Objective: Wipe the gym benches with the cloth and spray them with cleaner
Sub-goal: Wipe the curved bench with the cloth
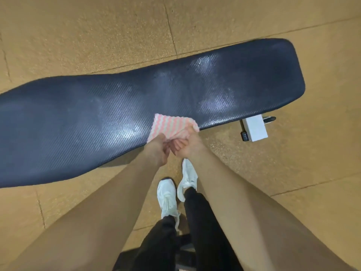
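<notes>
Over the ribbed dark bench [136, 102], left hand [158, 151] and right hand [190, 147] pinch the wavy-striped cloth [172, 125]

you have one view, worn on your head: wide-angle, facing forward and steeply down. the bench [136, 102] crosses the frame close below you, its ends bowed by the lens; the floor [78, 36] surrounds it, with your shoes [168, 194] near bottom centre.
</notes>
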Tool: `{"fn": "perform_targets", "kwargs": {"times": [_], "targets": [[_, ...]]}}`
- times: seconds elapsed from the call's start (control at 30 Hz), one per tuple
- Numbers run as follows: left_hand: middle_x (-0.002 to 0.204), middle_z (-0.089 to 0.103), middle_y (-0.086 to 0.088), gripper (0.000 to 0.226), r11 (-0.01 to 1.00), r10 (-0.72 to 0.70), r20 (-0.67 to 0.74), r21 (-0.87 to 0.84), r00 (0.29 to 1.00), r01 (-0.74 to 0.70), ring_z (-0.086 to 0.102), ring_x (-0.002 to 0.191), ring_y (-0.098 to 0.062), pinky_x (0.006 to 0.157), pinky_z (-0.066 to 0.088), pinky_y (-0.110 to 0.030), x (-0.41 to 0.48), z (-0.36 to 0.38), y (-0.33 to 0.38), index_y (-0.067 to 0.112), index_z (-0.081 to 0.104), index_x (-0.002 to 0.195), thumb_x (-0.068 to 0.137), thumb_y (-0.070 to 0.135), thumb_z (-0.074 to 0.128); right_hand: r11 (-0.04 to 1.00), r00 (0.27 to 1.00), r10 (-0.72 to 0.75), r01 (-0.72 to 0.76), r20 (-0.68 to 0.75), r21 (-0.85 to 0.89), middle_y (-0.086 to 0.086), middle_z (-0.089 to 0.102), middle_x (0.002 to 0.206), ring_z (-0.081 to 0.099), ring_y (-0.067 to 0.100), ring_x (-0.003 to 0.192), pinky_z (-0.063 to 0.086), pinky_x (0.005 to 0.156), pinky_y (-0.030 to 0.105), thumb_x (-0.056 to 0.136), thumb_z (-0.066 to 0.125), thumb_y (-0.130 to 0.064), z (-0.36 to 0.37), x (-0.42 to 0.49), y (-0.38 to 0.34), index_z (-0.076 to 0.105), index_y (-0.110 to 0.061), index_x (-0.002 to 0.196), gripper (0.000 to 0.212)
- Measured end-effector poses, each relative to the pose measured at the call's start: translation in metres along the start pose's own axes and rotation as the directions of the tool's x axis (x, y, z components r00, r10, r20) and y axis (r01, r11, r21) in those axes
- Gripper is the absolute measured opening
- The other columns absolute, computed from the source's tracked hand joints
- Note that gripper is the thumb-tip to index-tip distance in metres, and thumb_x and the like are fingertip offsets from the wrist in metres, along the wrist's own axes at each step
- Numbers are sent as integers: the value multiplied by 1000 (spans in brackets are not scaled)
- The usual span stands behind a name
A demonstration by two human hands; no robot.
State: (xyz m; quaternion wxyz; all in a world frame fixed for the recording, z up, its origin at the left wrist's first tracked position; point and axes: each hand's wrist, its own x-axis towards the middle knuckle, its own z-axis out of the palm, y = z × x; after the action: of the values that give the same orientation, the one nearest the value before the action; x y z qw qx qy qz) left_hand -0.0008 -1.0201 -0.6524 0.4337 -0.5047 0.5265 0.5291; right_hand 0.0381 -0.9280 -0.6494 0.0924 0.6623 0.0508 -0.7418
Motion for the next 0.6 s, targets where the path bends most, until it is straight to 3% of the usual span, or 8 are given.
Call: {"fn": "perform_targets", "kwargs": {"times": [0.07,0.13,0.23,0.33,0.43,0.53,0.6], "targets": [[93,67,2,15,1000,3,42,7,999,-3,62,84,-7,87,52,-16,-4,0,-4,14,62,91,99,26,58,999,1000,-25,25,5,25,12,67,86,67,23,87,53,96,36,92,67,-49,-3,4,-3,60,1,98,50],[104,67,-1,15,1000,31,83,3,996,-31,61,100,-10,105,48,-22,-9,4,-7,13,62,95,101,25,57,998,998,-51,50,28,44,13,66,104,64,25,105,51,100,37,91,69,-46,-8,7,-8,60,3,115,55],[113,68,-3,14,997,73,110,-10,991,-73,61,97,-11,103,49,-23,-6,11,-17,12,64,103,102,24,56,988,995,-90,82,50,132,13,62,123,60,26,120,48,106,37,91,71,-43,-20,6,-17,56,3,125,59],[120,72,-4,29,997,73,140,-18,987,-71,67,103,-12,88,56,-23,-2,25,-27,11,64,126,100,24,61,979,988,-147,139,44,146,14,62,118,59,26,121,47,109,39,91,72,-39,-37,6,-36,57,1,123,54],[120,73,-5,26,998,69,166,-16,984,-67,67,112,-14,90,58,-25,-3,47,-36,12,66,123,99,24,63,976,984,-178,172,32,136,13,63,111,61,25,113,51,100,38,92,72,-34,-53,6,-63,59,-1,121,46],[118,73,-4,17,996,81,183,8,980,-84,67,107,-14,99,55,-27,-11,77,-46,11,66,114,100,19,60,972,977,-208,201,48,117,12,65,103,62,23,98,53,95,35,94,69,-28,-67,-2,-90,62,-4,107,28],[117,73,-4,20,997,76,149,6,986,-78,67,106,-14,99,55,-26,-13,93,-53,10,66,118,100,19,60,971,977,-211,205,42,127,12,66,105,63,23,107,51,102,35,96,68,-27,-75,-6,-105,61,-6,99,22]]}}
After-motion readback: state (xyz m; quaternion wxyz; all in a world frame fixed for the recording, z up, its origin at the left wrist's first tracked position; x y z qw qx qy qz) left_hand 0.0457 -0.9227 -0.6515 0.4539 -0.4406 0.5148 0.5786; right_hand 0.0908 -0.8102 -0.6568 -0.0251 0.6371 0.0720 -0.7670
